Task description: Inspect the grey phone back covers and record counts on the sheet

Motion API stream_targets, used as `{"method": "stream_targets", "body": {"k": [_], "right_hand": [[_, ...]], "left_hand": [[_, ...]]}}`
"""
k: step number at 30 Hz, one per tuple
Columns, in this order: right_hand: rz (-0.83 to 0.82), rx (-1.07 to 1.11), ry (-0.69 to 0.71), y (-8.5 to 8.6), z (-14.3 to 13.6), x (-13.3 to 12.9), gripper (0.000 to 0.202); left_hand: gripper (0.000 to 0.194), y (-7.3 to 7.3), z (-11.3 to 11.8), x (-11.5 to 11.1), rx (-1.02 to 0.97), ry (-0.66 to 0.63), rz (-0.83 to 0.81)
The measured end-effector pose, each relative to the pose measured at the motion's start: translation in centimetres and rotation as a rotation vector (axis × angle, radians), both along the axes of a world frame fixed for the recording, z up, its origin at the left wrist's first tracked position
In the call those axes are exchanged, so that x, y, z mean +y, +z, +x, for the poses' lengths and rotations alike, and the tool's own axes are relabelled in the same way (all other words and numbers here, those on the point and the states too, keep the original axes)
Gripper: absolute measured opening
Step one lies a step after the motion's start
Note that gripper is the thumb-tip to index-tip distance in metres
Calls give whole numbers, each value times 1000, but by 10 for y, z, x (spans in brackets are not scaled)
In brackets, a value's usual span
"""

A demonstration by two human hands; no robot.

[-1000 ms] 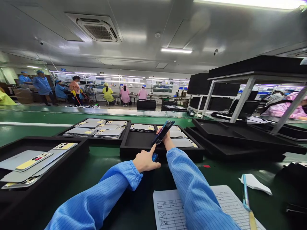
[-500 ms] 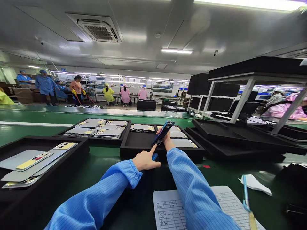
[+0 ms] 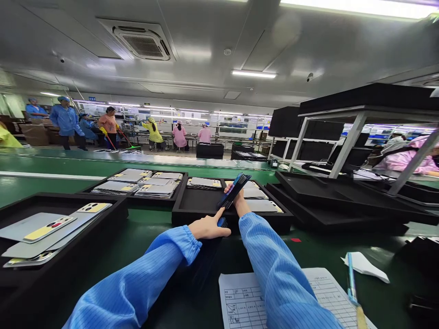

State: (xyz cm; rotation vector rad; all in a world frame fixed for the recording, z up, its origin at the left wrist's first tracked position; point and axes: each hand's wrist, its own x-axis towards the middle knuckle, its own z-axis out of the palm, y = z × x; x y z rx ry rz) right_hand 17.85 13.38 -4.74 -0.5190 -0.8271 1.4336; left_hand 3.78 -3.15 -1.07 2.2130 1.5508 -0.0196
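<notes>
My right hand (image 3: pixel 239 201) is closed round a tilted fan of thin, glossy dark panels (image 3: pixel 234 189) above the middle tray. My left hand (image 3: pixel 209 227) is nearer to me, with its index fingertip at the lower end of that fan and its thumb stretched to the right. A second dark, blue-glinting stack of panels (image 3: pixel 222 222) shows between its thumb and index finger; most of it is hidden under the hand. The middle black tray (image 3: pixel 200 198) holds pale panels with yellow camera strips (image 3: pixel 204 183) at the back and right.
Black trays stand left (image 3: pixel 68 237) and behind (image 3: pixel 151 201), holding pale panels. Stacked black trays (image 3: pixel 325 205) are at right under a white-legged rack (image 3: pixel 350 144). A printed form (image 3: pixel 240 297), a blue pen-like tool (image 3: pixel 351 276) and white scrap (image 3: pixel 365 267) lie in front. Several people work beyond.
Both hands stay almost in place, with the fan still in my right hand. The view shifts very slightly, and a person in the background moves a broom.
</notes>
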Motion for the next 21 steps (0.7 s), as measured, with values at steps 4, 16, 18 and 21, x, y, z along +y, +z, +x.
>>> {"method": "stream_targets", "body": {"k": [4,16,18,21], "right_hand": [[-41,-4,19,2,0,-2,28],[-41,-65,-1,3,1,-5,25],[-26,-89,-13,2,1,-5,26],[4,-146,-43,2,-2,-5,26]], "left_hand": [[91,-1,0,0,-8,1,3],[90,-2,-1,2,-13,3,2],[90,-2,-1,2,-9,1,0],[89,1,0,-1,-11,1,5]]}}
